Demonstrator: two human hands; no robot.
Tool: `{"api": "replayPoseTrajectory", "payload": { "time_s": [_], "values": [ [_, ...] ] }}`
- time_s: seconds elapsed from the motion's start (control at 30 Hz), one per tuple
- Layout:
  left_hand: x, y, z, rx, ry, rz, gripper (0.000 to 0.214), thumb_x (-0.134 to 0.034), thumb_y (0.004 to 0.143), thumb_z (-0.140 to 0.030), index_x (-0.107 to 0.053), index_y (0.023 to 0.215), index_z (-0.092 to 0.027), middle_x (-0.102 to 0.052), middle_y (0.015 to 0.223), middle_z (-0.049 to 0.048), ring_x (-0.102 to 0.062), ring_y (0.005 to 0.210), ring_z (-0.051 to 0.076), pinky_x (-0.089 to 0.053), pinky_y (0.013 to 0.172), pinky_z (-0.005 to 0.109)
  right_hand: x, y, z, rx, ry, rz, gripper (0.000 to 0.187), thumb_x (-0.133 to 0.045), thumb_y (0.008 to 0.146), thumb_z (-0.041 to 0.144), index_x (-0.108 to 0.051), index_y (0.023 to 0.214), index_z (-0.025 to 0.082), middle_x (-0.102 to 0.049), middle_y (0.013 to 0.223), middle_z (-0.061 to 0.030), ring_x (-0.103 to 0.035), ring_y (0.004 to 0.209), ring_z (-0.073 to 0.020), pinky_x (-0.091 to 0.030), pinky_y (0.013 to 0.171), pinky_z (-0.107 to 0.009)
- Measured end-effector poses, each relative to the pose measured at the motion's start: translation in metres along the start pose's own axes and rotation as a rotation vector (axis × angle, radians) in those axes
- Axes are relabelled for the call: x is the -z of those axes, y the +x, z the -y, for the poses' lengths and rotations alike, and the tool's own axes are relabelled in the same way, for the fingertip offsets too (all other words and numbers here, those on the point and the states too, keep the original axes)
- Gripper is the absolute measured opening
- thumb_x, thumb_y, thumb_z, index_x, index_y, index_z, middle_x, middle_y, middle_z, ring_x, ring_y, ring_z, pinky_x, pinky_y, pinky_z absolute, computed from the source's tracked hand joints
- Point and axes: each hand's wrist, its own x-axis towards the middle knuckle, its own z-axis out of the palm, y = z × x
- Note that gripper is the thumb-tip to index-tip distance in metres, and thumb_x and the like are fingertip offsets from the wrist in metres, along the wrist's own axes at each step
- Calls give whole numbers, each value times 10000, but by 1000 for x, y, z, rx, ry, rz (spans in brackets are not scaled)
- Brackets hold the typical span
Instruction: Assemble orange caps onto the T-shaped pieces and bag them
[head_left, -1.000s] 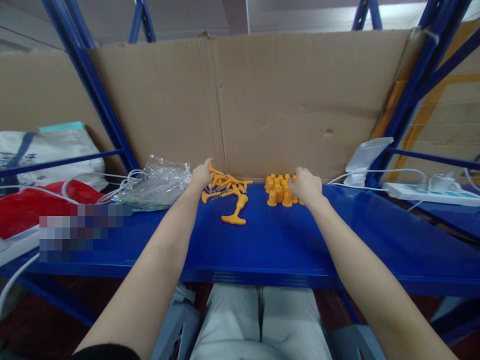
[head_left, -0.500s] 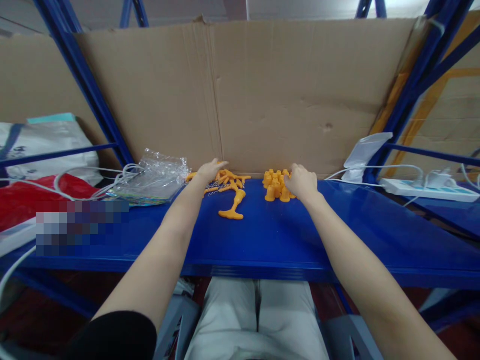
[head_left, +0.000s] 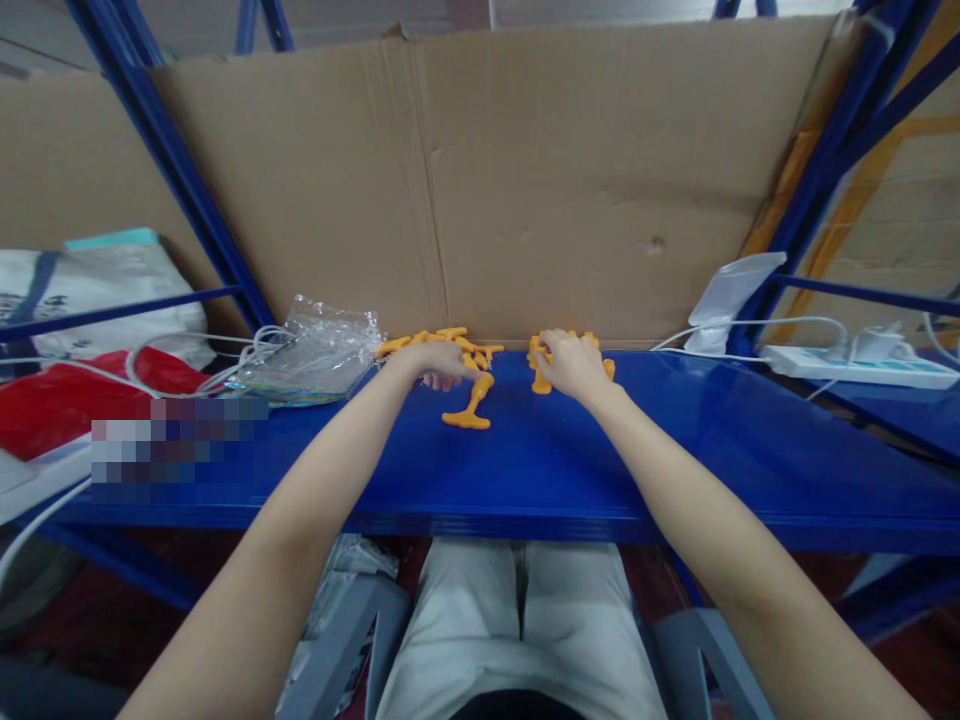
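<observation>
On the blue shelf lies a heap of long orange plastic pieces and, to its right, a cluster of small orange cone-shaped pieces. My left hand rests on the heap with its fingers curled over the pieces; what it grips I cannot make out. One long orange piece lies apart, just in front of that hand. My right hand covers most of the cone cluster with its fingers bent down over it.
A cardboard sheet stands along the back of the shelf. A clear plastic bag and white cables lie to the left, beside a red bag. A white power strip sits at the right. My knees show below the shelf edge.
Both hands have slid to the middle: the left hand from the heap's left end onto its front, the right hand leftward over the cones. The camera has tipped slightly.
</observation>
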Motion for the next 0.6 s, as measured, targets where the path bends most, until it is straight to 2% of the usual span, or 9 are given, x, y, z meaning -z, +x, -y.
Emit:
{"api": "replayPoseTrajectory", "payload": {
  "time_s": [0.1, 0.13, 0.23, 0.33, 0.4, 0.5, 0.6],
  "values": [
    [-26, -23, -8, -20, 125, 151, 271, -782, 669, -412, -642, 568, -202, -532, 419, 14, -588, 443, 192, -483, 497, 274, -1, -1, 2, 64, 22, 35, 303, -419, 994, 260, -652, 1158, 155, -705, 1188, -151, -659, 1097, -285, -454, 899, -370],
    [-33, -27, -9, -54, 175, 147, 259, -749, 696, -369, -626, 541, -203, -538, 429, 21, -598, 476, 196, -484, 525, 276, -2, -1, 2, 85, 36, 42, 302, -426, 992, 256, -650, 1167, 155, -705, 1193, -149, -653, 1113, -287, -453, 909, -373],
    [-44, -29, -6, -184, 279, -66, 200, -654, 752, -270, -638, 563, -203, -618, 546, 41, -658, 659, 219, -495, 650, 280, -6, -1, 1, 136, 98, 55, 299, -457, 979, 242, -642, 1201, 164, -697, 1227, -141, -632, 1164, -288, -449, 948, -389],
    [-42, -25, 0, -337, 323, -337, 144, -592, 817, -259, -713, 761, -203, -719, 808, 65, -673, 894, 243, -506, 817, 317, -12, -2, 1, 162, 174, 25, 367, -465, 985, 280, -587, 1309, 161, -652, 1323, -147, -600, 1232, -287, -437, 1004, -409],
    [-40, -24, 1, -445, 332, -484, 187, -539, 856, -222, -723, 881, -199, -723, 955, 82, -647, 1004, 250, -491, 904, 352, -14, -2, 2, 163, 235, -16, 440, -440, 999, 326, -518, 1399, 160, -602, 1400, -152, -574, 1275, -284, -427, 1037, -421],
    [-41, -27, -3, -526, 333, -635, 244, -472, 897, -179, -712, 943, -182, -693, 1008, 112, -609, 1036, 258, -470, 937, 381, -14, -2, 3, 147, 348, -36, 480, -362, 1027, 369, -464, 1450, 165, -623, 1374, -147, -600, 1244, -264, -446, 1018, -406],
    [-44, -33, -11, -541, 334, -758, 258, -446, 930, -189, -701, 960, -165, -666, 1030, 140, -575, 1026, 275, -453, 925, 410, -11, -1, 3, 122, 458, -47, 465, -294, 1046, 390, -511, 1390, 164, -692, 1251, -131, -654, 1142, -230, -473, 948, -347]
  ]
}}
